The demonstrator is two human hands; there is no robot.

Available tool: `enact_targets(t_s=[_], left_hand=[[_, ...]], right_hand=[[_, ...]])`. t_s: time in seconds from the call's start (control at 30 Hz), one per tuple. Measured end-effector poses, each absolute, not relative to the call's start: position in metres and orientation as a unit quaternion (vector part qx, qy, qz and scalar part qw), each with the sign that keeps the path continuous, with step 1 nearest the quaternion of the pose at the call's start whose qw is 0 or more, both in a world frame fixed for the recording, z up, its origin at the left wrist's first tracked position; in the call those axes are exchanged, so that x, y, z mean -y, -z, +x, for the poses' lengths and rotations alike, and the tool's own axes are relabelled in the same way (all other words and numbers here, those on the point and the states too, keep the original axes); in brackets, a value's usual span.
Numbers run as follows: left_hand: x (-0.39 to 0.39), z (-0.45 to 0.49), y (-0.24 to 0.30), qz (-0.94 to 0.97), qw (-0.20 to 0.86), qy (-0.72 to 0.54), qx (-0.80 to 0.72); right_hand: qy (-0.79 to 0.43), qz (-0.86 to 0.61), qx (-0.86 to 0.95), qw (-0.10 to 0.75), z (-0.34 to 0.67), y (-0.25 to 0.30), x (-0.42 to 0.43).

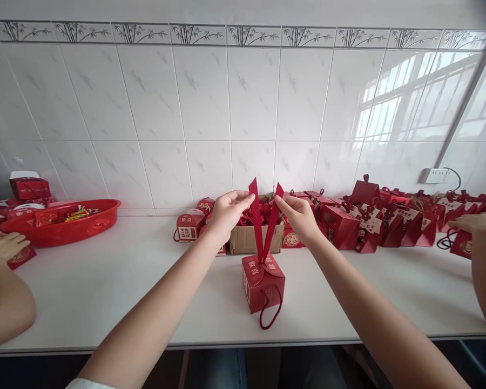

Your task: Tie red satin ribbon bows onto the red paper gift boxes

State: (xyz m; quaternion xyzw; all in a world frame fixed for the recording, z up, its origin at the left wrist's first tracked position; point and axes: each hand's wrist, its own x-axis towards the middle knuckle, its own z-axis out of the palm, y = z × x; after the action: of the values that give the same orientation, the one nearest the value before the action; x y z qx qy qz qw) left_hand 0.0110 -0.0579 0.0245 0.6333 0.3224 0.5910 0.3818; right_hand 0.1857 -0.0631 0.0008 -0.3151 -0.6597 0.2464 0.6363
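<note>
A red gift box (263,283) with white characters stands on the white table in front of me, a dark red cord handle (271,319) hanging from its near side. From its top rises a red ribbon (258,227), its two tails held up in a narrow V. My left hand (229,210) pinches the left tail close to its pointed tip. The right tail is between the thumb and fingers of my right hand (297,213). Behind the box, a cardboard box (243,240) holds more red ribbons, partly hidden by my hands.
Many red gift boxes (392,221) line the wall at the right; others stand left of the cardboard box. A red plastic basin (73,229) with wrapped sweets is at the left. Other people's hands rest at the far left (4,246) and far right (478,222).
</note>
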Motion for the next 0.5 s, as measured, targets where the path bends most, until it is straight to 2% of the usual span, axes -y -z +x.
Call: enact_targets(t_s=[0.37,0.5], left_hand=[[0.037,0.015,-0.03,0.6,0.481,-0.571,-0.288],[0.028,0.01,-0.019,0.613,0.471,-0.567,-0.284]], right_hand=[[-0.251,-0.327,0.638,0.65,0.186,-0.004,0.074],[-0.288,-0.32,0.621,0.655,0.187,0.001,0.082]])
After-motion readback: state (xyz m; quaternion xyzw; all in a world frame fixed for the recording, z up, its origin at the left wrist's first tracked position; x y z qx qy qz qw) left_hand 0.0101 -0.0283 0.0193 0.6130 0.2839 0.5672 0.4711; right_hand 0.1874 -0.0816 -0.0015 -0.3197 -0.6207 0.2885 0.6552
